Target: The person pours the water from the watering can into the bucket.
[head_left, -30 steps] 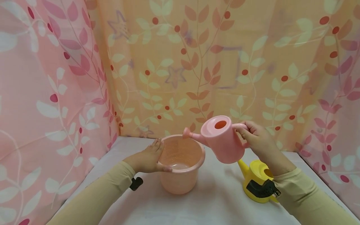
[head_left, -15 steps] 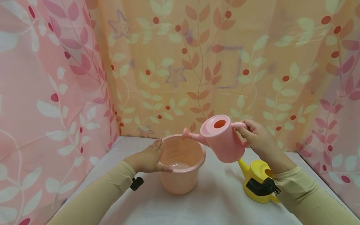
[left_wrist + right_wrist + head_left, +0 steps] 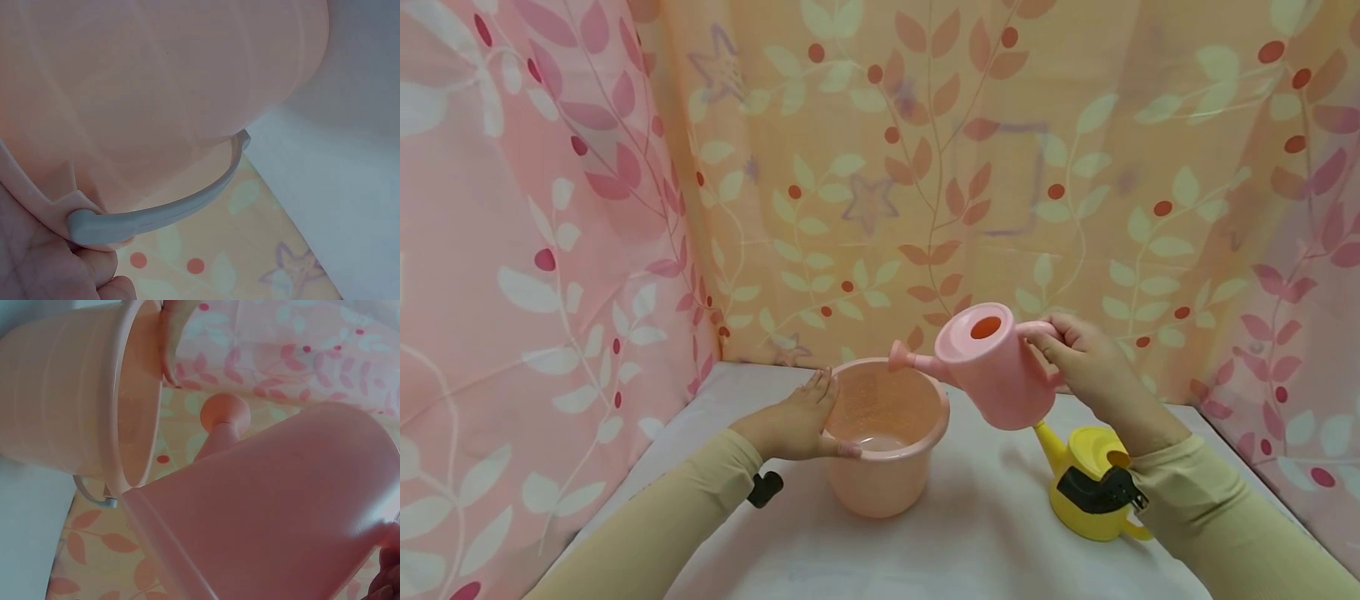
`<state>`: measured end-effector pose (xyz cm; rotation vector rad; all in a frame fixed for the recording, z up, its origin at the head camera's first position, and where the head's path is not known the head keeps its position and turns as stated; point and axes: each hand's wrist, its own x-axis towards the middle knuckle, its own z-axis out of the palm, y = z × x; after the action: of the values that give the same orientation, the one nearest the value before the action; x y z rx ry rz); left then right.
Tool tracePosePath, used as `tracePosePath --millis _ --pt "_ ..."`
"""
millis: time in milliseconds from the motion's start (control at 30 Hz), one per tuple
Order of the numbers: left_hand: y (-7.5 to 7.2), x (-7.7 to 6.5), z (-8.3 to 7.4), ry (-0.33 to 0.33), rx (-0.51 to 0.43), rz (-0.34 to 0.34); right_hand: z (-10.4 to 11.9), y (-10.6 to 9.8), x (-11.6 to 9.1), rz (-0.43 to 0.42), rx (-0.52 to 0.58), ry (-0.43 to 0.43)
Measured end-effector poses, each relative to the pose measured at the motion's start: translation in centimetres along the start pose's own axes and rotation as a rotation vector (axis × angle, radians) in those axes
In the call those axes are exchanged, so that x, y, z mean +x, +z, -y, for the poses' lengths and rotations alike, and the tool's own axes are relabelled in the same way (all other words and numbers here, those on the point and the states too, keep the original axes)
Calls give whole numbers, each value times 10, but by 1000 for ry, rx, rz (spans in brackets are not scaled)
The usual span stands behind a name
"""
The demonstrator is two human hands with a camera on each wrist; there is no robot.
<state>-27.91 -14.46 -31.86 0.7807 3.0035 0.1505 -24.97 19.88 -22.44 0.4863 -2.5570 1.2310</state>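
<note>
In the head view, my right hand (image 3: pixel 1078 354) grips the handle of a pink watering can (image 3: pixel 1007 375), holding it raised and tilted left. Its spout head points over the right part of a peach plastic bucket's (image 3: pixel 880 483) opening. My left hand (image 3: pixel 797 417) lies on the bucket's left rim, fingers extended along it and thumb across the front edge. Small specks dot the bucket's inner wall. A grey bail handle (image 3: pixel 162 219) hangs on the bucket's far side in the left wrist view. The right wrist view shows the can's spout head (image 3: pixel 225 412) close to the bucket rim.
A yellow watering can (image 3: pixel 1090 508) stands on the white tabletop (image 3: pixel 917 558) below my right forearm, partly hidden by a black wrist strap (image 3: pixel 1101 492). Patterned fabric (image 3: pixel 880 283) closes off the back and both sides.
The pink watering can has tipped slightly further toward the bucket, its base rising a little. My left hand and the bucket stay nearly where they were.
</note>
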Motion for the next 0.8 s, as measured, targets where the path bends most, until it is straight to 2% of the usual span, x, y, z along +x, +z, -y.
tracePosePath --millis 367,800 --pt "0 1 1 2 0 2 3 0 3 18 11 -3" --pt "0 1 2 -28 4 25 4 4 3 60 23 9"
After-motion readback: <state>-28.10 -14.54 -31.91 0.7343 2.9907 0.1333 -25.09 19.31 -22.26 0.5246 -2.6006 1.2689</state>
